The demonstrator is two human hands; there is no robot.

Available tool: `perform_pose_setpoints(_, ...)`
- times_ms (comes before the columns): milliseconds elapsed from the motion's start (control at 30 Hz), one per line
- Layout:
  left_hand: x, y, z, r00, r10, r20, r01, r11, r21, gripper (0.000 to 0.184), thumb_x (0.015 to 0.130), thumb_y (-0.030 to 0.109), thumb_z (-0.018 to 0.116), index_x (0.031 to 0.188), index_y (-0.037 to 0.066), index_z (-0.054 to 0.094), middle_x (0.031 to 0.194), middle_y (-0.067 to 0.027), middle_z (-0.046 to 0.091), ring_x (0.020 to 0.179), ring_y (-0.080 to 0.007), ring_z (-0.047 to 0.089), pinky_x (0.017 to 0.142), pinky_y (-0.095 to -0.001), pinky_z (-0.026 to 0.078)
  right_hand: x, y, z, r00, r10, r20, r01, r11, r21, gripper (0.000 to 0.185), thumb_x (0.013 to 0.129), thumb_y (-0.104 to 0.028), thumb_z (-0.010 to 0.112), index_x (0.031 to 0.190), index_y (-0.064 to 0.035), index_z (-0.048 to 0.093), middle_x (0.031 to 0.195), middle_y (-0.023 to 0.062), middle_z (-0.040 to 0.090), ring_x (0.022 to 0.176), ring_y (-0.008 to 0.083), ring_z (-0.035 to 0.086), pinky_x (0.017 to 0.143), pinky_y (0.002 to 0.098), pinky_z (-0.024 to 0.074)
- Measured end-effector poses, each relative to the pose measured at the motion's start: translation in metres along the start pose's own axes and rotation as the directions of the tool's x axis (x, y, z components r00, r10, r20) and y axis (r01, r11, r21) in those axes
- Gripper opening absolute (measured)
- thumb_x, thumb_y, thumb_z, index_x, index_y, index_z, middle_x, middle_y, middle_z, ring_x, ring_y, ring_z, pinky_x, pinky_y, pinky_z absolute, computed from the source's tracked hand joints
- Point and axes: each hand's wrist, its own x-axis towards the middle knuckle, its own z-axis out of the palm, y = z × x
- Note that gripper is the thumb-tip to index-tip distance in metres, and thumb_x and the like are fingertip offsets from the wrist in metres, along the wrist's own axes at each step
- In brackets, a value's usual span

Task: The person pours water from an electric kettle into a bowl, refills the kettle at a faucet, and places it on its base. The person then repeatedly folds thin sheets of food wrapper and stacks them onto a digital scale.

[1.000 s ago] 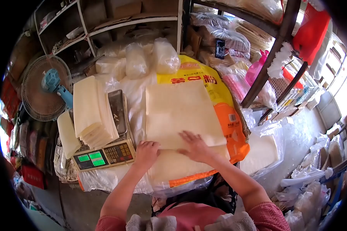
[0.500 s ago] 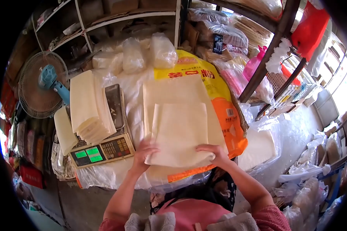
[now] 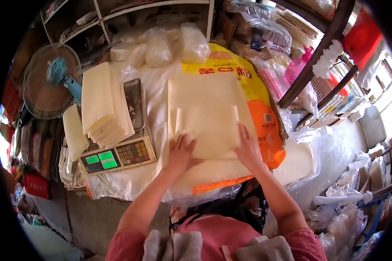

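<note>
A folded, thin cream-coloured sheet [image 3: 207, 132] lies on a larger cream sheet [image 3: 204, 89] in front of me. My left hand [image 3: 181, 153] rests on its left edge with fingers spread. On its right edge lies my right hand [image 3: 249, 148], open with the fingers stretched forward. Neither hand grips the sheet. To the left, a digital scale [image 3: 137, 152] with lit green displays carries a stack of folded cream sheets [image 3: 102, 102]. Another folded cream sheet [image 3: 75, 132] leans at the stack's left side.
A yellow and orange printed sack [image 3: 265, 117] lies under the sheets. Clear bags of pale material [image 3: 191, 43] stand at the back. A fan [image 3: 52, 80] is at far left. Shelving with a dark post [image 3: 322, 56] rises on the right, near a red bag [image 3: 363, 37].
Both hands have let go of the folded sheet's near edge and moved forward to lie on its sides. That near edge, gripped before, is now folded down flat. The view has shifted slightly.
</note>
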Motion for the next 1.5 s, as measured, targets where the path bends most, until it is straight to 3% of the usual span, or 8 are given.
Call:
perform_pose_setpoints(233, 0.013, -0.06, -0.002, 0.999, 0.048, 0.008, -0.045, 0.975, -0.215, 0.047, 0.071, 0.03, 0.073, 0.108, 0.005, 0.058, 0.108, -0.0154, 0.061, 0.103, -0.0258, 0.058, 0.092, -0.0402, 0.042, 0.0, 0.041, -0.016, 0.853, -0.394, 0.341, 0.43, 0.902, -0.033, 0.069, 0.078, -0.041, 0.067, 0.134, -0.0088, 0.041, 0.138, 0.0178, 0.04, 0.13, 0.0291, 0.037, 0.103, 0.0401, 0.0345)
perform_pose_setpoints(333, 0.016, -0.047, -0.041, 0.889, -0.347, 0.299, 0.452, 0.559, -0.696, 0.047, 0.069, 0.019, 0.074, 0.108, 0.001, 0.055, 0.094, -0.0134, 0.064, 0.082, -0.0277, 0.063, 0.067, -0.0326, 0.05, -0.004, 0.051, -0.014, 0.957, -0.013, 0.288, -0.104, 0.916, 0.388, 0.055, 0.081, -0.046, 0.062, 0.115, -0.0044, 0.053, 0.112, 0.0175, 0.059, 0.107, 0.033, 0.056, 0.085, 0.0379, 0.0458)
perform_pose_setpoints(467, 0.05, -0.035, -0.009, 0.848, -0.512, -0.139, 0.346, 0.733, -0.585, 0.059, 0.076, 0.033, 0.07, 0.123, 0.004, 0.048, 0.111, -0.0161, 0.058, 0.103, -0.0278, 0.057, 0.085, -0.0392, 0.046, 0.025, 0.039, 0.002, 0.949, 0.296, 0.107, -0.314, 0.909, 0.273, 0.042, 0.084, -0.043, 0.059, 0.078, -0.0026, 0.048, 0.068, 0.014, 0.059, 0.069, 0.0368, 0.057, 0.059, 0.044, 0.0434)
perform_pose_setpoints(900, 0.07, -0.024, 0.036, 0.963, -0.231, -0.135, 0.212, 0.967, -0.142, 0.068, 0.082, 0.04, 0.061, 0.137, 0.007, 0.038, 0.142, -0.0173, 0.034, 0.134, -0.0316, 0.027, 0.109, -0.0504, 0.017, 0.039, 0.029, 0.045, 0.978, -0.204, -0.04, 0.178, 0.92, -0.349, 0.054, 0.091, -0.04, 0.049, 0.137, -0.0144, 0.039, 0.141, 0.0134, 0.036, 0.131, 0.0323, 0.03, 0.105, 0.055, 0.0228)
perform_pose_setpoints(1000, 0.05, 0.005, 0.028, 0.695, -0.497, -0.521, 0.147, 0.806, -0.573, 0.067, 0.079, 0.022, 0.065, 0.137, 0.005, 0.036, 0.137, -0.0177, 0.041, 0.131, -0.0297, 0.035, 0.107, -0.043, 0.026, 0.026, -0.008, 0.027, 0.991, 0.1, 0.094, -0.066, 0.947, -0.314, 0.049, 0.092, -0.04, 0.044, 0.129, -0.0078, 0.048, 0.135, 0.0138, 0.043, 0.123, 0.0323, 0.039, 0.103, 0.0539, 0.0258)
perform_pose_setpoints(1100, 0.023, 0.017, 0.021, 0.821, -0.539, 0.188, 0.213, -0.017, -0.977, 0.068, 0.075, 0.005, 0.061, 0.137, 0.002, 0.034, 0.134, -0.0169, 0.045, 0.126, -0.0261, 0.041, 0.103, -0.0343, 0.034, -0.022, -0.034, 0.047, 0.976, -0.185, 0.112, 0.191, 0.98, -0.049, 0.044, 0.09, -0.035, 0.05, 0.121, -0.0054, 0.054, 0.126, 0.0136, 0.051, 0.115, 0.0318, 0.045, 0.099, 0.0533, 0.03)
perform_pose_setpoints(1233, 0.001, 0.001, -0.016, 0.867, -0.465, -0.178, 0.043, 0.425, -0.904, 0.077, 0.071, -0.008, 0.053, 0.142, 0.0, 0.025, 0.137, -0.0117, 0.043, 0.127, -0.0198, 0.041, 0.103, -0.0288, 0.033, -0.016, -0.008, 0.078, 0.96, -0.278, 0.036, 0.28, 0.952, -0.122, 0.042, 0.085, -0.025, 0.056, 0.122, -0.0056, 0.053, 0.13, 0.0124, 0.048, 0.119, 0.0307, 0.043, 0.099, 0.0506, 0.0302)
perform_pose_setpoints(1500, -0.032, -0.089, -0.256, 0.626, -0.599, -0.499, -0.267, 0.437, -0.859, 0.075, 0.072, -0.007, 0.055, 0.142, 0.0, 0.029, 0.136, -0.0107, 0.044, 0.119, -0.0169, 0.047, 0.095, -0.0271, 0.041, -0.02, -0.012, 0.071, 0.957, -0.29, 0.02, 0.29, 0.947, -0.141, 0.048, 0.091, -0.027, 0.047, 0.133, -0.0061, 0.041, 0.141, 0.012, 0.038, 0.132, 0.0311, 0.032, 0.109, 0.0525, 0.018)
